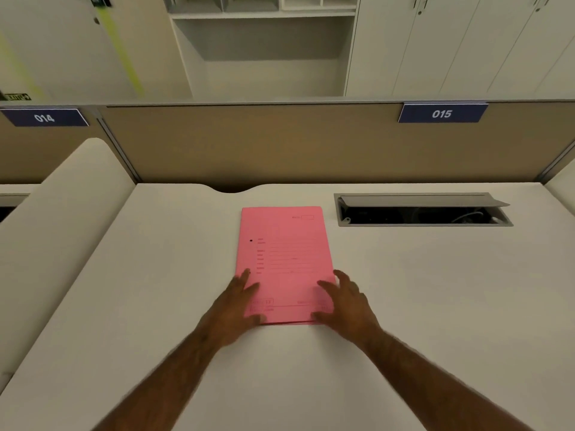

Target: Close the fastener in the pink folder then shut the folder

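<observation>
Both hands lie flat and open on the near end of the pink folder (284,262), holding nothing; the left hand (238,309) covers the near-left corner by the spine, the right hand (345,301) the near-right corner by the free edge, fingers spread and palms down.

Largest first, the white desk (404,306) stretches under and beyond both hands; the tan partition (264,144) stands well beyond the fingertips, with number plates 014 (45,118) and 015 (441,114) along its top; the folder runs away from the hands toward that partition, cover down and printed face up.

By the look of it the folder is already shut; the fastener is hidden under the cover, so whether it is closed cannot be told. To finish well, I would press evenly from the spine side outward with the left hand while the right smooths the free edge, so the cover sits flush and the sheets inside do not creep out.

Beyond and to the right of the right hand, the cable tray (423,209) sits with its grey flap (420,201) raised; dark cables show inside, too dim to tell apart.
</observation>
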Available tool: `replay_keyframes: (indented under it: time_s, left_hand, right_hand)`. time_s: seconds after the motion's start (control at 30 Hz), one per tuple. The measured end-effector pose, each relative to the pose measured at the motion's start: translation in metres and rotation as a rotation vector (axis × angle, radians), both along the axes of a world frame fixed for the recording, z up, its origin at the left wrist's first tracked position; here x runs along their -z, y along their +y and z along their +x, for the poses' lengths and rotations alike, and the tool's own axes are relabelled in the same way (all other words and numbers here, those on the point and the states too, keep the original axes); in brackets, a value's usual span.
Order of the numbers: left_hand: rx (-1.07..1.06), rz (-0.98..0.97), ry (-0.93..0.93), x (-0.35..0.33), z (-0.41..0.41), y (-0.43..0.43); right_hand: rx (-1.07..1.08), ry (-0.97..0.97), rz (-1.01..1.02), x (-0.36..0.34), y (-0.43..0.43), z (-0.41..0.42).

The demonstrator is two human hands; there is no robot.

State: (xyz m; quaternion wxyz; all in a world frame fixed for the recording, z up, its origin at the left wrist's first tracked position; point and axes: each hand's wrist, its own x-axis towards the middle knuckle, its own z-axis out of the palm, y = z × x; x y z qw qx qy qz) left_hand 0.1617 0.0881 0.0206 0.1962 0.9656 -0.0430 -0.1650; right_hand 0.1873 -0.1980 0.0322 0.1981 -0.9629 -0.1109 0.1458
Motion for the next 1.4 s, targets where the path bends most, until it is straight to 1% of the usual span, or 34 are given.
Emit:
replay_keyframes:
  time_s: [0.07, 0.13, 0.27, 0.43, 0.53, 0.63, 0.7, 0.93, 1.1, 1.23, 1.33, 1.4]
  left_hand:
    - [0.084, 0.082, -0.043, 0.012, -0.01, 0.01]
    - [0.092, 0.09, -0.078, 0.02, -0.014, 0.017]
    - [0.035, 0.034, -0.131, 0.023, -0.003, 0.017]
    - [-0.031, 0.032, -0.211, 0.025, 0.023, 0.024]
    - [-0.066, 0.05, -0.185, 0.023, 0.037, 0.026]
    - [-0.099, 0.042, -0.198, 0.019, 0.054, 0.031]
    - [-0.104, 0.076, -0.189, 0.016, 0.064, 0.034]
    - [-0.173, 0.062, -0.153, 0.017, 0.087, 0.034]
    - [-0.154, 0.112, -0.122, 0.016, 0.092, 0.03]
    - [-0.098, 0.169, -0.044, 0.014, 0.098, 0.029]
    - [-0.088, 0.226, -0.011, 0.014, 0.097, 0.024]
    - [-0.09, 0.225, -0.003, 0.016, 0.091, 0.022]
  right_hand:
    - [-0.158, -0.006, -0.1, 0.009, -0.004, -0.008]
    - [-0.233, -0.005, -0.123, 0.015, -0.003, -0.01]
    - [-0.204, -0.029, -0.081, 0.015, 0.007, 0.011]
    - [-0.2, -0.057, -0.079, 0.01, 0.023, 0.05]
    - [-0.245, -0.042, -0.095, 0.009, 0.027, 0.069]
    - [-0.301, -0.004, -0.093, 0.011, 0.028, 0.085]
    - [-0.304, -0.016, -0.094, 0.011, 0.028, 0.093]
    - [-0.3, -0.009, -0.121, 0.012, 0.031, 0.114]
    - [-0.261, -0.043, -0.148, 0.017, 0.034, 0.114]
    - [-0.259, -0.048, -0.175, 0.019, 0.034, 0.114]
    - [-0.256, -0.045, -0.17, 0.016, 0.032, 0.112]
    - [-0.23, -0.025, -0.119, 0.018, 0.033, 0.106]
